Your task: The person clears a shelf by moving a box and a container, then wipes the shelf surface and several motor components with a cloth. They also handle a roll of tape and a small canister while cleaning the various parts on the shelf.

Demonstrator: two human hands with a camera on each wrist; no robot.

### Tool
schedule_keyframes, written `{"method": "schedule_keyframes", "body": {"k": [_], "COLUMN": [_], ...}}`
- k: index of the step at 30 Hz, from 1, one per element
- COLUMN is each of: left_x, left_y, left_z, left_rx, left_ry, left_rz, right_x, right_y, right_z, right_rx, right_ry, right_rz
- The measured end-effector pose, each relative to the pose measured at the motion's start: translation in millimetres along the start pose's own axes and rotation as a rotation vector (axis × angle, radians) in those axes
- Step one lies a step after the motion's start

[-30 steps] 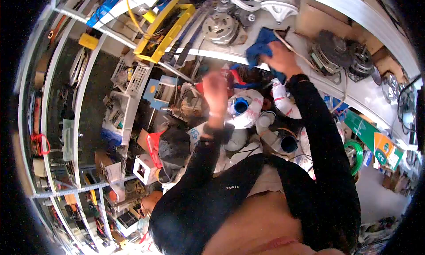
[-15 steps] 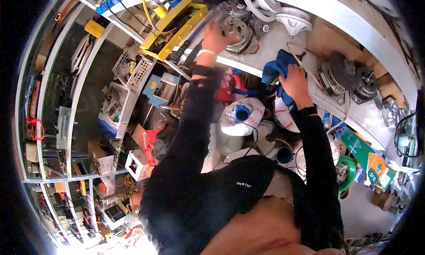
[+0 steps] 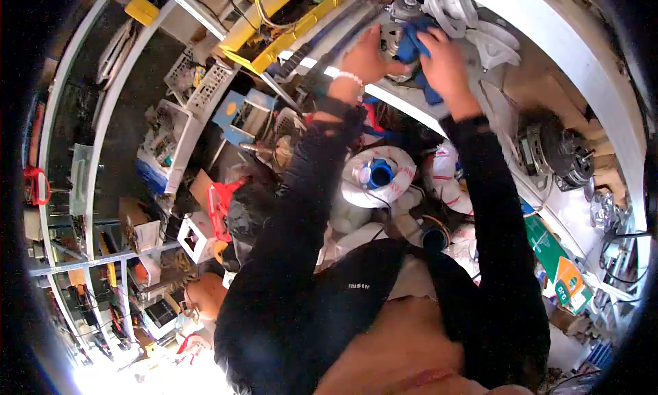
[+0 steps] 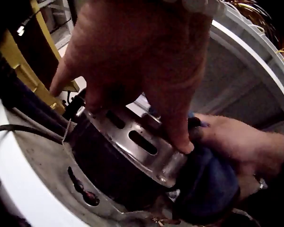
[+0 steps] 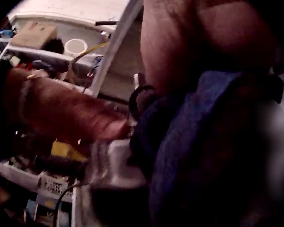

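A round electric motor (image 4: 142, 142) with a slotted metal housing sits on the white shelf. My left hand (image 3: 364, 60) grips it from above, thumb and fingers spread around the top of the housing in the left wrist view. A dark blue cloth (image 3: 411, 42) is bunched in my right hand (image 3: 447, 67), its fingers curled over it. That cloth (image 4: 209, 184) lies right against the motor's side, beside my left thumb. In the right wrist view the cloth (image 5: 180, 151) covers much of the motor.
White plastic pulleys (image 3: 495, 45) and another motor (image 3: 558, 148) stand along the shelf. A yellow tray (image 3: 281, 28) is left of my left hand. Below the shelf edge are a wrapped roll with a blue core (image 3: 377, 176) and white pipe fittings. A green box (image 3: 552, 258) stands at right.
My left hand has gone up to the shelf and taken hold of the motor. The right hand has carried the blue cloth up and left against it. The head view has shifted.
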State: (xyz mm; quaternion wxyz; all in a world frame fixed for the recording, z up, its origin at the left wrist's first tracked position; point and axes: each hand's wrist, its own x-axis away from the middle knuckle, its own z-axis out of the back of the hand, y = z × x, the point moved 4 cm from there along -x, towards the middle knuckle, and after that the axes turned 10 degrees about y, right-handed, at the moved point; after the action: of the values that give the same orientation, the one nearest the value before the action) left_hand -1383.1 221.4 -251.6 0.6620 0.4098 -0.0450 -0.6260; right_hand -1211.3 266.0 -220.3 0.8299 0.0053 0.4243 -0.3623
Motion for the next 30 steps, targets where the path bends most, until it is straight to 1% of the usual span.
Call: {"method": "schedule_keyframes", "body": {"k": [1,2,4,5,7,9,10,11,13,14,15,17,19,20,21,23,24,27,28,30], "left_x": [-1.1,-4.4,-6.6,-5.0,-11.3,-15.9,-22.2,-24.8,-28.4,-32.8,-38.0,-43.7,-41.0,-35.3,-29.4,-20.5,-15.6,-8.8,-11.7,-19.5], "left_y": [3.7,-2.7,2.3,4.8,-3.1,-11.7,-33.4,-30.4,-21.0,-30.4,-27.5,-9.7,20.7,31.5,41.9,49.4,49.8,54.0,45.7,41.5], "left_z": [3.3,-4.6,-1.0,0.7,-2.2,-2.9,-18.3,-13.5,0.6,-9.4,-4.9,-1.2,19.4,27.2,35.0,47.9,43.6,22.4,7.4,6.6], "left_rx": [0.001,-0.062,-0.079,-0.090,-0.020,0.034,0.153,0.133,0.104,0.335,0.200,-0.062,-0.368,-0.406,-0.441,-0.283,0.077,0.114,0.061,0.093], "left_ry": [-0.005,0.020,-0.017,-0.041,-0.069,-0.102,-0.094,-0.134,-0.207,-0.292,-0.343,-0.226,-0.182,-0.136,-0.091,0.035,0.092,0.204,0.378,0.349], "left_rz": [-0.032,-0.061,-0.027,-0.013,-0.040,-0.087,-0.117,-0.165,-0.255,-0.273,-0.363,-0.707,-0.598,-0.527,-0.455,-0.285,0.012,0.008,-0.189,-0.180], "right_x": [20.2,31.5,38.8,25.2,-17.1,-45.0,-41.1,-29.0,-6.6,4.4,19.7,41.5,57.4,62.5,66.1,76.6,78.7,79.3,77.2,78.2], "right_y": [-0.2,0.3,1.1,0.0,9.9,-1.1,8.7,2.8,-6.3,-7.1,-10.0,-8.8,-15.2,-19.1,-14.2,9.2,17.1,20.5,15.1,15.9], "right_z": [9.7,18.5,35.8,45.0,41.8,22.2,-10.5,-21.7,-12.2,-5.7,5.0,24.3,45.7,60.5,70.0,83.0,83.7,83.8,86.0,85.5], "right_rx": [-0.020,-0.053,-0.122,-0.047,-0.100,-0.188,-0.140,-0.222,-0.229,-0.159,-0.100,-0.135,-0.109,-0.085,-0.094,-0.118,-0.072,-0.026,-0.050,-0.054], "right_ry": [0.075,0.009,-0.111,-0.020,0.096,-0.043,-0.184,-0.198,0.009,0.055,0.165,0.103,-0.168,-0.195,-0.120,0.029,0.114,0.130,0.098,0.119], "right_rz": [-0.003,-0.023,-0.069,-0.025,-0.030,-0.061,0.014,-0.061,-0.092,-0.100,-0.066,-0.092,-0.095,-0.205,-0.241,-0.316,-0.269,-0.267,-0.303,-0.313]}}
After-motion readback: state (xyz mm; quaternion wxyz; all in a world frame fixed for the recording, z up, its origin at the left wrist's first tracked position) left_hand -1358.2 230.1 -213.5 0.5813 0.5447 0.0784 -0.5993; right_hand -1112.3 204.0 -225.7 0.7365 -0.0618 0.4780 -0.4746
